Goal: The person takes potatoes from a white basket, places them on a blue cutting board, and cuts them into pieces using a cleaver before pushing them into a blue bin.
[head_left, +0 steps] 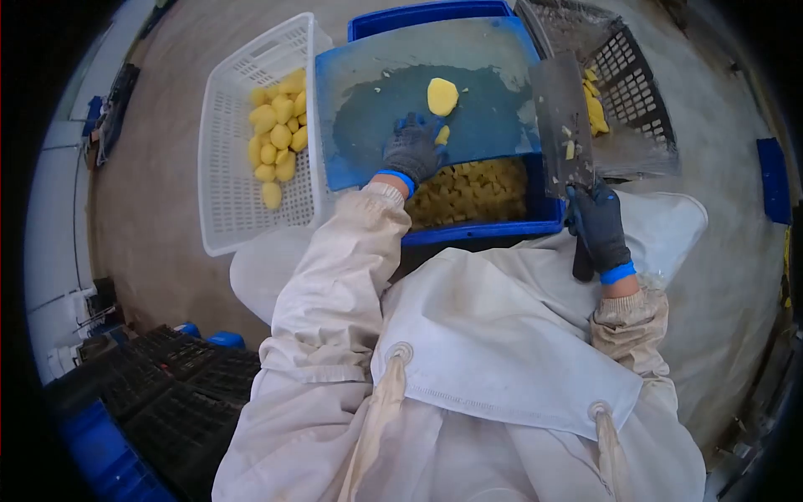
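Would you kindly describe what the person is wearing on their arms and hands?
Both hands wear dark grey, almost black knit work gloves with bright blue cuffs at the wrist: the left hand and the right hand match. The sleeves are long, loose and cream-coloured, ending in ribbed knit cuffs just below the gloves. A pale apron with metal eyelets and fabric straps covers the front.

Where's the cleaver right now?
In the right hand, the cleaver is held blade-up at the right edge of the blue cutting board.
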Tool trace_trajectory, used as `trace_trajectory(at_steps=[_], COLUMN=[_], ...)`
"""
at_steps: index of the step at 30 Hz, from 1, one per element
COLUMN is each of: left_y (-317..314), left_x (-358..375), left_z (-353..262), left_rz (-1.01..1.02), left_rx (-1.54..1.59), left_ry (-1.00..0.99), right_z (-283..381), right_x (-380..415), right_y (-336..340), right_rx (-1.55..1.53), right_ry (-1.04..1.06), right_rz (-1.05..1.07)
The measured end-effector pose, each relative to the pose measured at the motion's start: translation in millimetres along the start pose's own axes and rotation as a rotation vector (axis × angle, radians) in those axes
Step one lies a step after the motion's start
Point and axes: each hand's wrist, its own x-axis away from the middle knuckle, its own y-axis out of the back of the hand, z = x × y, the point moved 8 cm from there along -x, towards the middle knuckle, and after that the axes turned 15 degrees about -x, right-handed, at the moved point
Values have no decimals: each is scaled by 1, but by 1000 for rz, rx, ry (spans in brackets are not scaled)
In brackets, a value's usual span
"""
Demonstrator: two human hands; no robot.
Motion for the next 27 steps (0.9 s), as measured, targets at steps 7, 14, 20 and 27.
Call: trace_trajectory(at_steps=[7,14,20,27], left_y=[8,-87,-180,-209], left_x=[54,66,-3,-38], left_z=[-51,-59,-49,-88], left_rz=[-144,602,189,441], left_rx=[83,-15,-22,339], left_ry=[-293,-325,-153,-119], right_z=[-16,-22,-26,-51], right_x=[-2,-5,-16,-20], right_y=[17,37,41,52], right_rx=[-138,-126,-157,-229], right_ry=[-129,-108,-143,-338], right_rz=[26,-53,-138,-206])
